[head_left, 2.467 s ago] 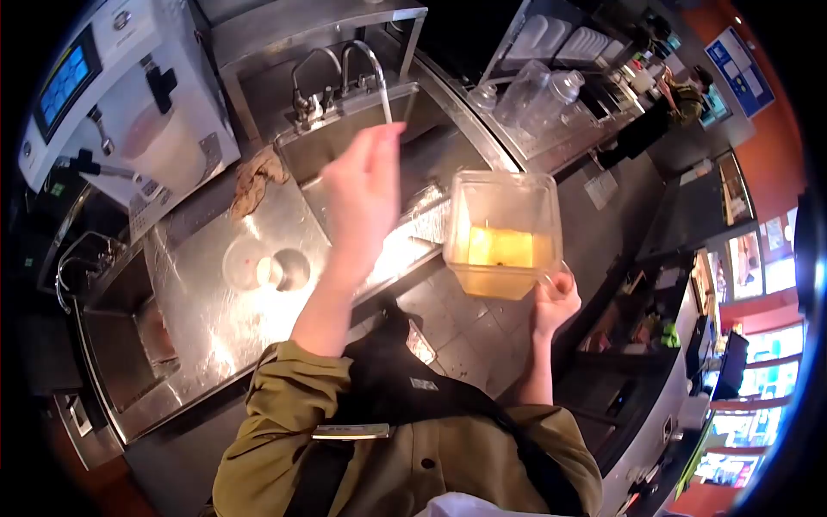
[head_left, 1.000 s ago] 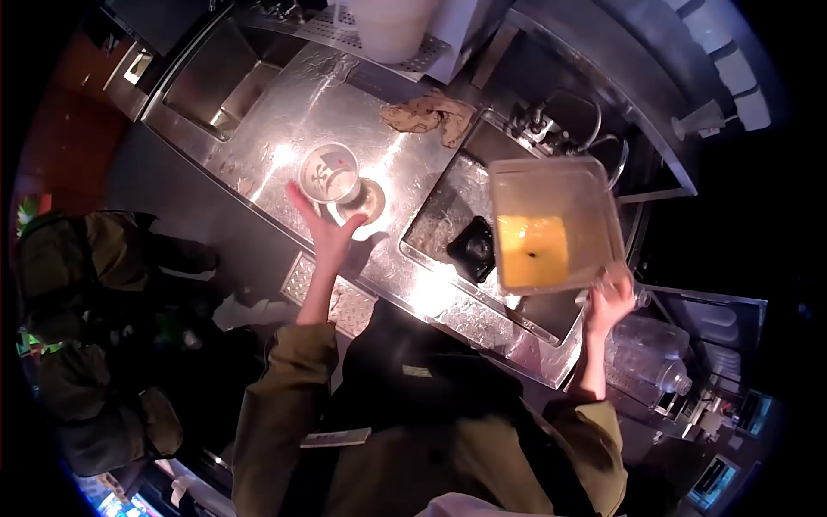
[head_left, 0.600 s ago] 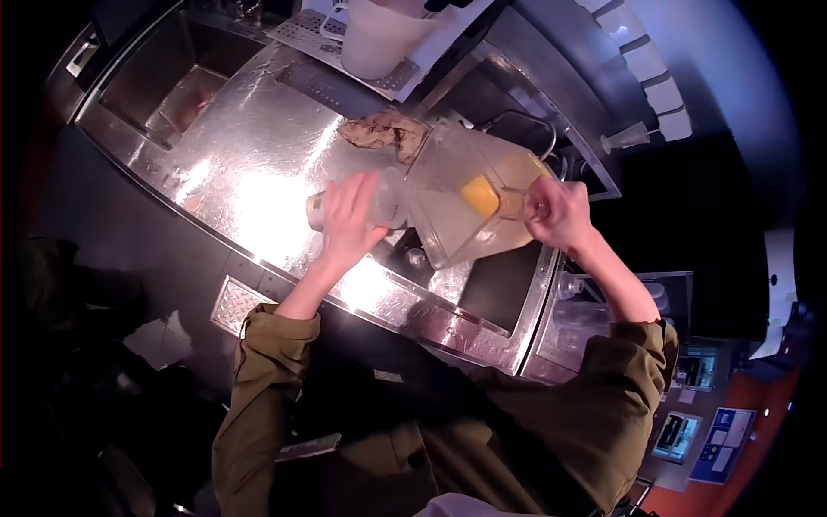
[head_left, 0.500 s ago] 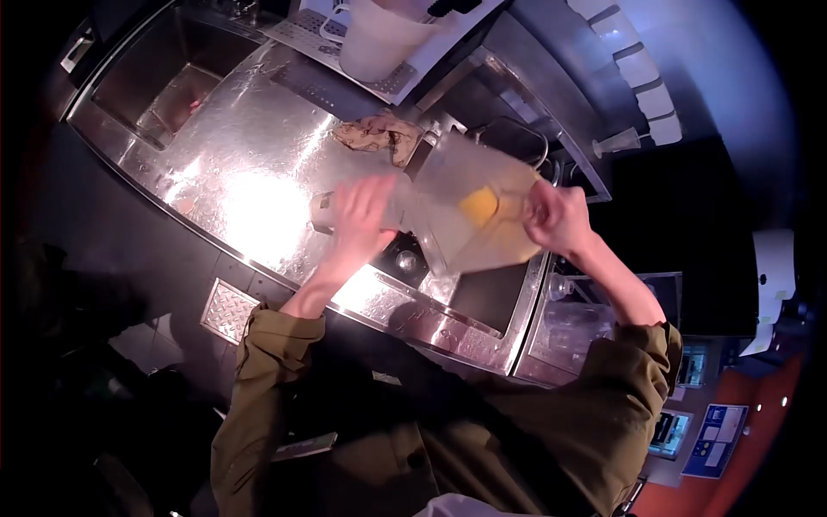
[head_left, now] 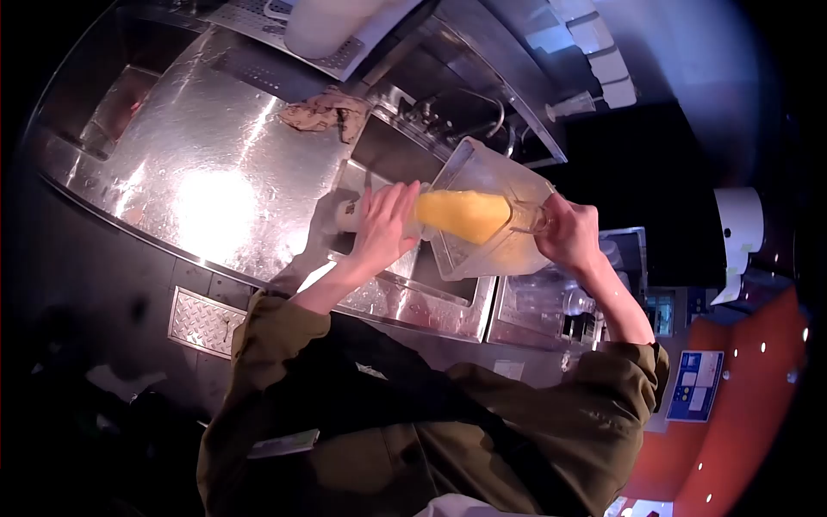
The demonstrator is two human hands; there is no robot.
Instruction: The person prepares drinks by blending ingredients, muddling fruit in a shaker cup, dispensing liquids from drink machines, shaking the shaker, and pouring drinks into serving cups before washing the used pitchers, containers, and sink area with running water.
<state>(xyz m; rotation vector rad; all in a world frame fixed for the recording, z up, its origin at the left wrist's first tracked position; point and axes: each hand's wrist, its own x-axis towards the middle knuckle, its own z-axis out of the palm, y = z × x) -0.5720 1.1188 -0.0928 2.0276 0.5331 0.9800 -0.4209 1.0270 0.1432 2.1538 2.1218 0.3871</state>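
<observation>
My right hand [head_left: 570, 233] is closed around the handle of a clear plastic jug [head_left: 495, 168], which is tipped with its mouth toward the left. Yellow liquid [head_left: 465, 214] runs along inside the jug to its lip. My left hand [head_left: 385, 226] is wrapped around a pale cup [head_left: 346, 215] with a small dark mark on it. The cup's mouth is right at the jug's lip, partly behind my fingers. Both are held over a metal sink [head_left: 392, 159].
A wet steel counter [head_left: 215, 164] extends to the left, with a patterned cloth [head_left: 323, 114] on it. A white pitcher [head_left: 323, 30] stands on a perforated tray at the back. Clear containers [head_left: 547, 297] sit right of the sink, and a tap [head_left: 482, 108] is behind it.
The jug has tipped further, and its yellow liquid has spread to the lip at the cup's mouth. The whole view has shifted, so the counter appears further left.
</observation>
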